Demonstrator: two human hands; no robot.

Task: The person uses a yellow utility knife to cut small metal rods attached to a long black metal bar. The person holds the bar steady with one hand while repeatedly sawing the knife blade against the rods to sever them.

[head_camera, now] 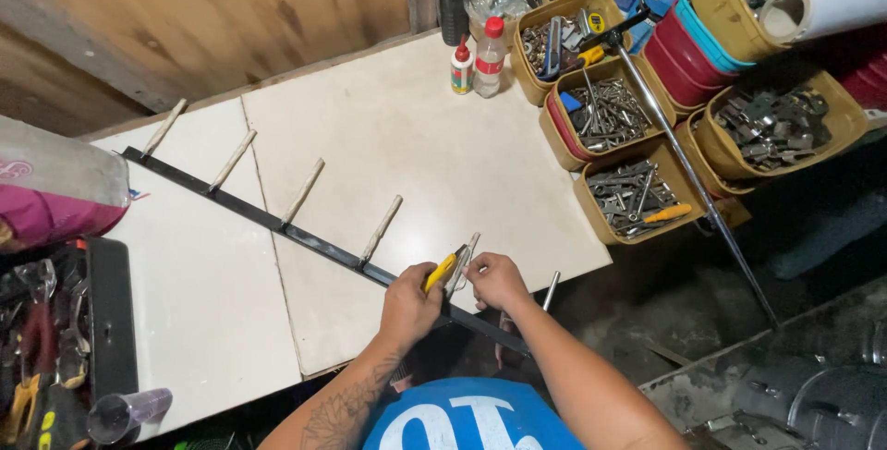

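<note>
A long black metal bar [277, 221] lies diagonally across the white tabletop [416, 136], with several thin pegs [381, 227] standing off its far side. My left hand [408, 307] grips a yellow utility knife [442, 271] at the bar's near end. My right hand [494, 280] pinches the peg [465, 261] right beside the knife blade. One more bare metal peg [551, 290] sticks out past my right wrist at the table edge.
Yellow tubs of metal hardware [610, 117] crowd the far right, with a metal rod [684, 164] leaning across them. Two small bottles [476, 62] stand at the back. A black tool tray [55, 339] and a clear cup [125, 413] sit at the left.
</note>
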